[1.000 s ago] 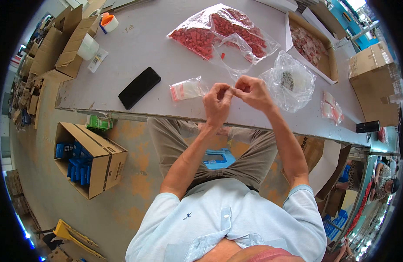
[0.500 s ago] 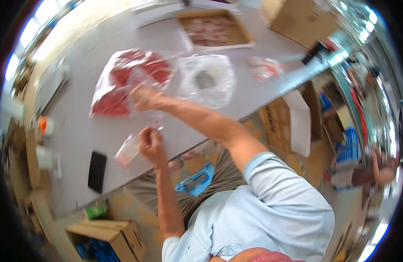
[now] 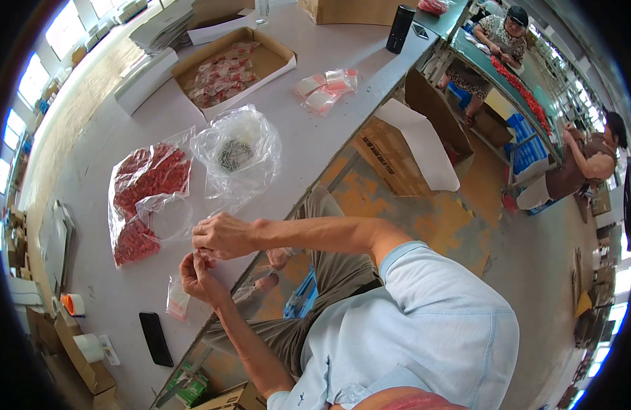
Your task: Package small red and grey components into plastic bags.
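Note:
Above the table's near edge my right hand (image 3: 223,236) and my left hand (image 3: 202,279) meet, their fingers pinched together. Something small is between the fingertips, too hidden to make out. Just below my left hand lies a small clear zip bag (image 3: 177,298) with a pale and reddish part. Left of my right hand is a large clear bag of small red pieces (image 3: 139,183), its opening toward my hands. Beyond my hands sits a clear plastic bag (image 3: 257,154) spread open, with a heap of small metal pieces (image 3: 235,156) inside.
A shallow cardboard tray (image 3: 288,66) holds many small filled bags. Several small bags (image 3: 327,90) lie right of it. A black phone (image 3: 155,339), an orange tape roll (image 3: 73,305) and a black cylinder (image 3: 399,29) stand or lie about. Two people work at a table on the right.
My right hand has come back from the bag of red pieces and now meets my left hand. The view has turned, and the scene is sharper.

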{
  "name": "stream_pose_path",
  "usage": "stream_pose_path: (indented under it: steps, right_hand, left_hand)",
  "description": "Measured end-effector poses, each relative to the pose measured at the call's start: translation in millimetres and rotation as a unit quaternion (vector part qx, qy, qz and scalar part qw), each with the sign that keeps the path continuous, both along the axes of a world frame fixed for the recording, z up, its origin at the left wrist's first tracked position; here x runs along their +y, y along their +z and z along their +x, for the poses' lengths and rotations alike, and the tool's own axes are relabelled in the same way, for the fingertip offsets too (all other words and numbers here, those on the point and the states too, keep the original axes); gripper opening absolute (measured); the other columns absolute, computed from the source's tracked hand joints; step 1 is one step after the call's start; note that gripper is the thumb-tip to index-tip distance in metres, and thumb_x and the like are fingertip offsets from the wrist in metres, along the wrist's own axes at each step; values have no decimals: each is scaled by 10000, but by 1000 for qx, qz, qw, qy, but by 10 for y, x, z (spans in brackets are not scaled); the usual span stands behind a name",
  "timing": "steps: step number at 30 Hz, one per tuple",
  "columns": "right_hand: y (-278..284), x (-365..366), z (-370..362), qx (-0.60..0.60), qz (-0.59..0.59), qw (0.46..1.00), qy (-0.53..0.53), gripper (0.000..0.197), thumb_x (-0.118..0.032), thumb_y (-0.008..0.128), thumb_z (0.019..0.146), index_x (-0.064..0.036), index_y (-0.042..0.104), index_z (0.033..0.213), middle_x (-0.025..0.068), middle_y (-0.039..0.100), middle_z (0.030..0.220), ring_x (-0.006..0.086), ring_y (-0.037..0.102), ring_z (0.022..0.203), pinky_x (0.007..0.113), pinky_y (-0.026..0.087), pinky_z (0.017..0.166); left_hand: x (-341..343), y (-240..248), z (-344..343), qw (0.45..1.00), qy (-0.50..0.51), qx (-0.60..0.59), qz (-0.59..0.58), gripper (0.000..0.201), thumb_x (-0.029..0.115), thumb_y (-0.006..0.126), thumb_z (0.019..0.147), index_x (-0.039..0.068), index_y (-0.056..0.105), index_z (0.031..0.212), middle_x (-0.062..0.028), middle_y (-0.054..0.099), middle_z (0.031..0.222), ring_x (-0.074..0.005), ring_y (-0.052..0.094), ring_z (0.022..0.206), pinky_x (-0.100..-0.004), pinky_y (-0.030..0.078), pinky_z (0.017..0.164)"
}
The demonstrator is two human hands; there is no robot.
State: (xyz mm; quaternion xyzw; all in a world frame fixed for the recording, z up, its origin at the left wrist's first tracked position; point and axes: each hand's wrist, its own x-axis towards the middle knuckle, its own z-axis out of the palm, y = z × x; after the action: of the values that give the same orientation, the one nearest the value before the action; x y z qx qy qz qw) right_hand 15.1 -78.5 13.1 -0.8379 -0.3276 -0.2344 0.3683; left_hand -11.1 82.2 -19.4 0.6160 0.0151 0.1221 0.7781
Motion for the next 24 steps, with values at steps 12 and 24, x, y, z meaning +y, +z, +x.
stream_pose_path:
  steps: [12,24]
  right_hand:
    - [61,22,-122,131,72,988,-36,142,-81,721,808,-21,652,917,163,692,925,374,711,848,461,559,733]
    - [109,197,-125,152,-39,982,-102,175,-200,746,778,-45,675,812,180,703,796,414,693,772,489,550,695]
  left_hand:
    - [29,-21,-6,999,-52,5,15,70,23,663,998,-17,671,1055,-45,683,849,-91,584,707,-228,469,627]
    - [162,-183,-94,980,65,4,190,69,64,709,956,-3,705,973,-7,662,812,-78,569,702,-234,480,636]
